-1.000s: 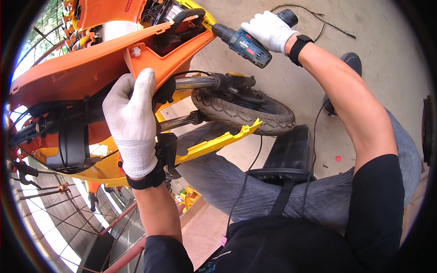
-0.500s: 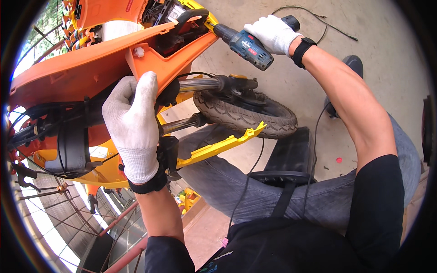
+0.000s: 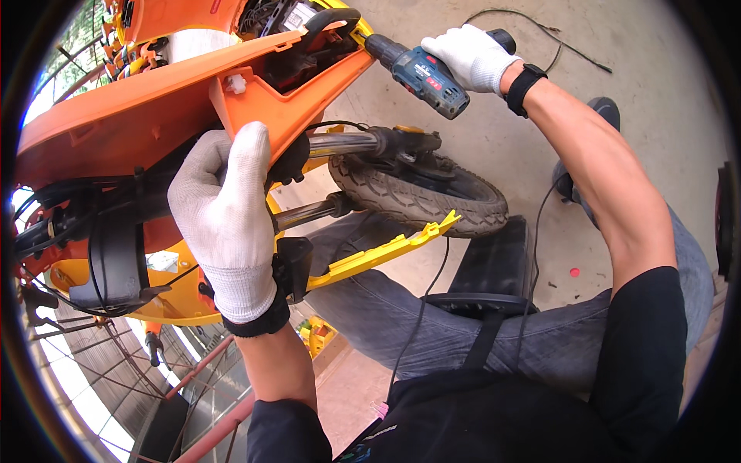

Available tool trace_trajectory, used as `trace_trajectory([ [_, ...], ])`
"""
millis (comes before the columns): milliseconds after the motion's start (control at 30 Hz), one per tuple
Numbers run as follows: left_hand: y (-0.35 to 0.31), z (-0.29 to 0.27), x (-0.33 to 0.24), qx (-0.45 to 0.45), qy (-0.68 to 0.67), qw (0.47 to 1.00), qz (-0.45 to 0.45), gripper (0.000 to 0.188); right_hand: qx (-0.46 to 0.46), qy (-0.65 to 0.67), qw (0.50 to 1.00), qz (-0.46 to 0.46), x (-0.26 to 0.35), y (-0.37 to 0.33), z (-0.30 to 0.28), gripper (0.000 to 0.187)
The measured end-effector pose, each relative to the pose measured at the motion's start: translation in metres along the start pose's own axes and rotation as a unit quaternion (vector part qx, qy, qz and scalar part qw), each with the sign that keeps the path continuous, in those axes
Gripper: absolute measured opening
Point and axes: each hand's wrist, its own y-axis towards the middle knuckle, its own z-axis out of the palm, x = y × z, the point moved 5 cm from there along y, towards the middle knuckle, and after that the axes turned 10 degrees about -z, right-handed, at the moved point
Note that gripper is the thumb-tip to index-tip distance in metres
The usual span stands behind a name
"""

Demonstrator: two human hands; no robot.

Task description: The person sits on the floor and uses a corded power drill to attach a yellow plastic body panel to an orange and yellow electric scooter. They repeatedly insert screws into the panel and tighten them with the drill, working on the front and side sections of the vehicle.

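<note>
A blue-and-black cordless drill (image 3: pixel 421 76) is gripped in my right hand (image 3: pixel 469 58), which wears a white knit glove. Its chuck end meets a yellow plastic part (image 3: pixel 360 31) at the tip of the orange body panel (image 3: pixel 135 104); the bit and any screw are too small to make out. My left hand (image 3: pixel 224 224), gloved too, is closed on the lower edge of that panel, thumb upward along it and fingers curled behind, partly hidden. Under the panel show the fork tubes (image 3: pixel 340 143) and front tyre (image 3: pixel 417 193) of a scooter or motorbike.
A long yellow trim piece (image 3: pixel 382 248) juts out below the wheel. Black cables hang by the left wrist, and a thin cord (image 3: pixel 532 27) lies on the concrete floor (image 3: pixel 617 46). A black seat or stand (image 3: pixel 490 266) is between my legs. A wire rack (image 3: pixel 100 370) stands lower left.
The drill and my right hand have shifted slightly right. The panel's tip and the yellow trim piece have also moved a little right. Both grips stay the same.
</note>
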Motion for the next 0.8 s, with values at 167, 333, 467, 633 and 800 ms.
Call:
trace_trajectory([
  [167,-0.001,-0.002,-0.004,-0.008,0.000,1.000,-0.011,0.032,0.009,0.009,1.000,-0.004,-0.002,0.003,-0.004,0.028],
  [333,-0.001,-0.002,-0.001,-0.018,0.007,1.000,-0.004,0.032,0.013,0.014,1.000,-0.002,-0.001,0.005,-0.002,0.028],
  [467,-0.002,-0.004,-0.001,-0.012,0.015,1.000,-0.004,0.031,0.014,0.020,1.000,-0.011,0.001,0.005,-0.006,0.028],
  [633,-0.002,-0.001,0.000,-0.027,-0.001,0.999,-0.018,0.031,0.025,0.009,1.000,0.005,-0.002,0.005,-0.003,0.034],
  [800,-0.004,0.000,-0.002,-0.017,0.002,0.998,-0.064,0.032,-0.036,0.084,0.995,0.037,0.003,-0.008,0.008,0.040],
])
